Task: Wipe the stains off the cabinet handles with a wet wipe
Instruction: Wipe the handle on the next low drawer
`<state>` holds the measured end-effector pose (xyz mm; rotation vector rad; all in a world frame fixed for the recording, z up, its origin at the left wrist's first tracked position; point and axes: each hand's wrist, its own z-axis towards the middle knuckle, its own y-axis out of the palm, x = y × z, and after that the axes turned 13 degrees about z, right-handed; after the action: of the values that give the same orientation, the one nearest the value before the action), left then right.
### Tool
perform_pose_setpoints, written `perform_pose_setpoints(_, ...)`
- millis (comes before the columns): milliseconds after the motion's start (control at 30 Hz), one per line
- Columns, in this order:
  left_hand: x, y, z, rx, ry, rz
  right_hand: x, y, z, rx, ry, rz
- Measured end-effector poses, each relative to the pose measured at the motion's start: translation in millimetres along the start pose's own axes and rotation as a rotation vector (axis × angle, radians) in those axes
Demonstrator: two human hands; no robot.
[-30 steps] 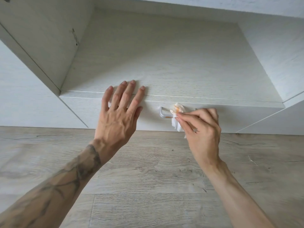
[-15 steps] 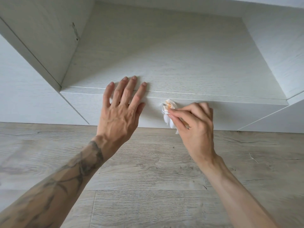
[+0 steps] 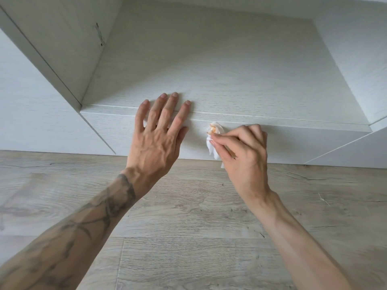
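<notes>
Grey-beige wood-look laminate floor (image 3: 188,248) below, white wood-grain cabinet (image 3: 31,111) ahead; you look down on both.

Crumpled white wet wipe (image 3: 213,141): bunched against the white wood-grain drawer front (image 3: 303,141), left of its middle, just under the top edge. Orange-brown smear (image 3: 213,129) on the wipe's upper fold. Its lower tail hangs down past your fingertips. Cabinet handle: covered by the wipe and your fingers, so you cannot make it out.

Your right hand (image 3: 245,151): gripping the wipe. Fingertips pinch it, the other fingers curl in behind, knuckles up. The bare forearm comes in from the lower right.

Your left hand (image 3: 156,141): open, fingers straight and spread, laid against the same drawer front just left of the wipe and not touching it. The fingertips reach over the drawer's top edge onto the flat white shelf surface (image 3: 209,70) of the open compartment above. The thumb points toward the wipe, with a small gap between. Dark tattoo lines run along your left forearm (image 3: 83,227).

Surroundings: the compartment has a slanting left side panel (image 3: 62,38) with a dark scuff mark (image 3: 98,35) on it, and a right side panel (image 3: 356,59). The floor meets the cabinet base right below both hands.
</notes>
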<state>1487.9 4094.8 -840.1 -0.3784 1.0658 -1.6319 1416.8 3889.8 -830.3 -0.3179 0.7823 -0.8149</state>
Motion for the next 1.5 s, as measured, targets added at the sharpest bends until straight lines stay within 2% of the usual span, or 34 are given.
perform_pose_setpoints(133,-1,2,0,-0.006,0.001,-0.012,10,-11,-3,-0.016,-0.046,-0.026)
perform_pose_setpoints(333,-1,4,-1,0.012,-0.01,-0.014,23,-37,-19,0.071,0.053,-0.081)
perform_pose_setpoints(600,-2,9,-3,0.037,0.003,-0.018,-5,3,-1,0.014,-0.035,-0.025)
perform_pose_setpoints(833,-2,9,-3,0.038,0.0,-0.027,11,-9,-14,0.084,-0.022,-0.06)
perform_pose_setpoints(1000,-2,10,-3,0.045,0.001,-0.021,4,1,-1,0.029,-0.078,-0.047)
perform_pose_setpoints(1167,-2,11,-3,0.044,0.005,-0.017,6,-9,-10,0.072,-0.001,-0.056)
perform_pose_setpoints(1367,-2,10,-3,0.048,-0.004,-0.011,-3,3,-2,0.035,-0.041,-0.055)
perform_pose_setpoints(1500,-2,10,-3,0.032,-0.005,-0.015,4,-10,-11,0.077,0.007,-0.048)
